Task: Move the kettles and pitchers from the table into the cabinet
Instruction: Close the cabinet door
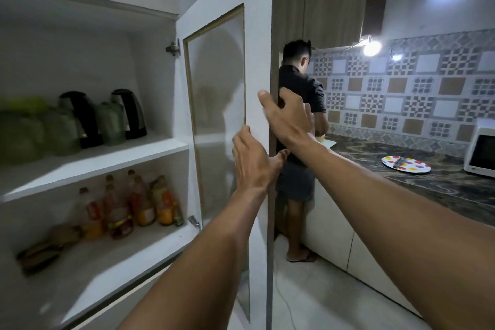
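Observation:
The cabinet stands open at the left, and its white door [257,35] with a frosted glass panel swings out toward me. My left hand [251,161] lies flat on the door's inner face near its edge, thumb wrapped round the edge. My right hand [286,115] grips the same edge from the outer side, a little higher. On the upper shelf [107,161] stand two black-and-steel kettles [80,118] [130,112], with a green-tinted pitcher [111,123] between them and more blurred green pitchers [24,128] to the left.
The lower shelf holds several oil bottles [139,203] and dark flat objects [40,254]. A person [300,104] stands behind the door at a dark marble counter [428,182], which carries a dotted plate [405,165] and a white microwave [480,153]. Pale floor tiles [321,289] lie below.

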`<state>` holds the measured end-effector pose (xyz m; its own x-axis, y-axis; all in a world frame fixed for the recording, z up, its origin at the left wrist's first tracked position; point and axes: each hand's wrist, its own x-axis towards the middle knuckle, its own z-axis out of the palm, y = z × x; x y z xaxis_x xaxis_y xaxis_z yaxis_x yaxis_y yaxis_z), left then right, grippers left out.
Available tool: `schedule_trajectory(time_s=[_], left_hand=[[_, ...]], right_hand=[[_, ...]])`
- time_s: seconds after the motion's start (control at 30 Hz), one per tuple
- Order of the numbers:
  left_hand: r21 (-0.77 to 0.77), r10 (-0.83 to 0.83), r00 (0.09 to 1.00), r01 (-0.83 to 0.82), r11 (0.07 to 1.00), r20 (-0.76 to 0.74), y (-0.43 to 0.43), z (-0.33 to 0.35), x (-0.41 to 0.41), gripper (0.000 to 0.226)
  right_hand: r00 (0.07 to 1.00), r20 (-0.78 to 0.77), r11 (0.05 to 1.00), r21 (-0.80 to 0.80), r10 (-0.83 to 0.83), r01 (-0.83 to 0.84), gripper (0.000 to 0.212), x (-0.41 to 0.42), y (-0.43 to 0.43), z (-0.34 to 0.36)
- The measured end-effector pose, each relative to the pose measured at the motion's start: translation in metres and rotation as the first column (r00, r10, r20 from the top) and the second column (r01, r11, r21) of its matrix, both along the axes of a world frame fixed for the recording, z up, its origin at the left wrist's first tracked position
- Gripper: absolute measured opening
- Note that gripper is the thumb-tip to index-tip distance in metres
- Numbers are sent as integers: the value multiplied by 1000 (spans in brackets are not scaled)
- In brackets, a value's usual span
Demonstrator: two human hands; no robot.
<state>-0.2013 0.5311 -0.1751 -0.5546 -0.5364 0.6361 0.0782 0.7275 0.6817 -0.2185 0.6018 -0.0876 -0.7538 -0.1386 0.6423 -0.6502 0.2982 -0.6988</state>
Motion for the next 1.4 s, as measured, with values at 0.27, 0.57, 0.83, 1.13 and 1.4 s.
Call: schedule_trajectory(time_s=[0.27,0.57,0.83,1.13,1.4], left_hand=[[65,60,998,-62,996,32,-94,13,124,56],[286,433,896,-441,850,95,-240,25,226,14],[325,589,801,-588,741,105,-364,19,235,24],[377,715,696,-679,630,60,-469,19,225,40],[336,836,545,-801,495,69,-524,19,203,48]], right_hand=[[961,-93,960,-86,259,-267,30,93,-115,18],[846,-9,846,18,533,-533,56,175,-286,19],[807,108,800,107,581,-590,63,182,-416,20],[753,61,729,212,655,-651,42,153,-523,22],[776,-24,760,223,630,-611,29,137,-583,14]])
